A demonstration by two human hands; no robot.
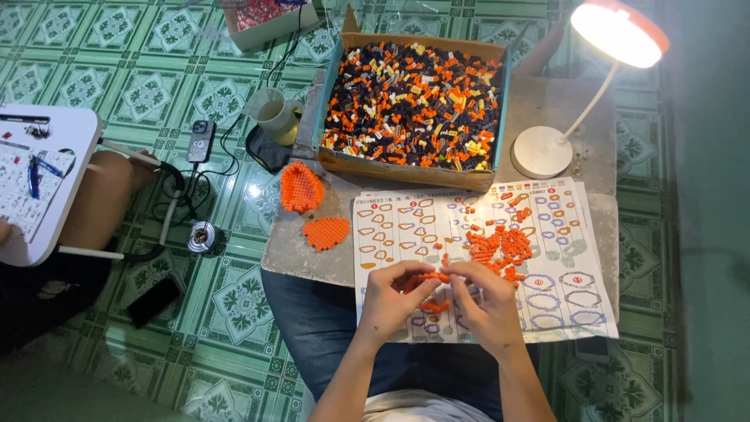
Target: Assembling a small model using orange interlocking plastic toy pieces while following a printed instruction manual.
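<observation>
My left hand point(393, 298) and my right hand point(483, 301) meet over the near part of a printed instruction sheet point(391, 227). Together they pinch a small strip of joined orange bricks point(432, 277). Another small orange piece point(435, 306) lies on the sheet just below my fingers. A loose heap of orange bricks point(500, 242) sits on the sheet right above my right hand. Two built orange shell-shaped parts point(301, 187) point(326, 232) rest on the grey board to the left.
A cardboard box point(406, 168) full of orange, black and yellow bricks stands at the board's far side. A lit white desk lamp point(541, 152) is at the right. On the tiled floor: a cup point(273, 113), phones, cables, a can. Another person's leg point(105, 199) and white lap table point(47, 180) are left.
</observation>
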